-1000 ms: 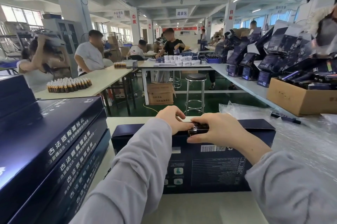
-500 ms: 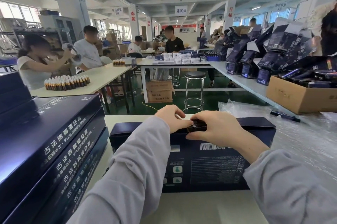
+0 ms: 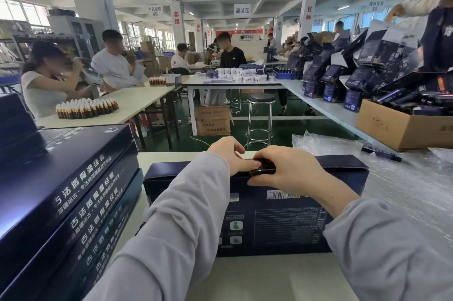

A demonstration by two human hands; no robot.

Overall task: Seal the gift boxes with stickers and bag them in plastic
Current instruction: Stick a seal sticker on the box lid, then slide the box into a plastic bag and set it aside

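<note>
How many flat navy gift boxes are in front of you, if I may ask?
5: centre box; three stacked boxes at left, top, middle, bottom; one far-left box above them. Others may be hidden.

- The arm of the woman (image 3: 41, 85) at the left table, raised overhead a second ago, has been lowered; a white object (image 3: 91, 76) is now held before her face.
- A hand has been lifted to the face of the man in white (image 3: 110, 65) beside her.
- At the right edge, a person's arm (image 3: 414, 8) has been stretched leftward above the stacked cartons (image 3: 382, 55).
- The view has been tipped slightly downward, so the box (image 3: 282, 222), with the left hand (image 3: 229, 153) and right hand (image 3: 291, 171) gripping the sticker (image 3: 263, 170) on its top edge, is seen a little higher.
</note>
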